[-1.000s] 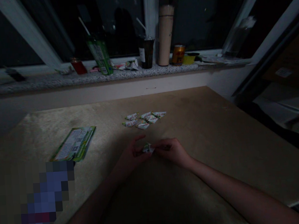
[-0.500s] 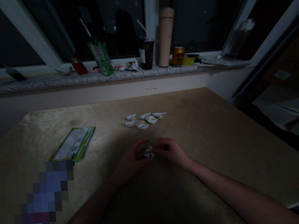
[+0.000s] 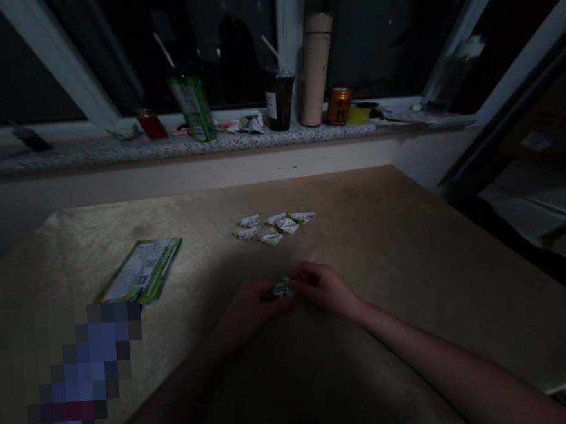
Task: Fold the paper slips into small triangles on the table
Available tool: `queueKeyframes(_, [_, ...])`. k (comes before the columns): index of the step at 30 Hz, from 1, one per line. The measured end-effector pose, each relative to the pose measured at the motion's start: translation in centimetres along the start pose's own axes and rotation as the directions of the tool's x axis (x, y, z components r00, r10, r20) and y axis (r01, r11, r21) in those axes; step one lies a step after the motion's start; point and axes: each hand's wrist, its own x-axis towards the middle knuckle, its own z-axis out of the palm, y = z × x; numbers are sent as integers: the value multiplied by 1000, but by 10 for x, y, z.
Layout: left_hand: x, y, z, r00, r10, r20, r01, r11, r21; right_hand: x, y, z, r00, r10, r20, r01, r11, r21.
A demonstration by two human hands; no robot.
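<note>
Both my hands meet over the middle of a tan table (image 3: 412, 261) in dim light. A small folded piece of printed paper (image 3: 282, 288) is pinched between them. My left hand (image 3: 251, 311) grips its left side with curled fingers. My right hand (image 3: 320, 288) holds its right side, fingers bent over it. Beyond my hands lie several similar folded paper pieces (image 3: 274, 227) in a loose cluster on the table.
A green and white leaflet (image 3: 142, 271) lies flat at the left. A pixelated patch covers the lower left corner. On the stone window sill (image 3: 89, 154) stand a green cup with a straw (image 3: 191, 106), a dark cup (image 3: 279, 100), a tall beige flask (image 3: 315, 67) and a can (image 3: 338, 105).
My left fingers, raised and spread a second ago, have closed down onto the folded paper. Both hands have drawn closer together around it.
</note>
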Motion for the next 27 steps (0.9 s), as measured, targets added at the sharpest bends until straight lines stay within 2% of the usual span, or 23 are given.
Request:
queueKeyframes(3, [-2,1,-1,998,-5,59,7,999,-43,-3,-2,0,987,-92,132,115,978,-174])
queueKeyframes(5, [-3,3,-1,996,-10,85,14,999,-52,-4,-2,0,971,-128,199,173,959,-223])
queueKeyframes(9, [-5,6,0,992,0,129,10,997,-79,-5,-2,-1,947,-153,282,193,974,-119])
queueKeyframes(16, [-4,6,1,994,10,112,1,995,-100,-3,-7,-2,956,-108,273,95,994,60])
queueKeyframes(20, [-5,6,0,985,33,172,-23,998,-60,-3,-3,0,968,-87,237,65,993,99])
queueKeyframes(24, [-8,7,1,973,67,219,-69,998,1,-2,-1,4,967,-92,239,71,993,93])
queueKeyframes(27, [-9,7,3,960,96,264,-104,995,13,-1,-3,6,965,-105,241,105,994,14])
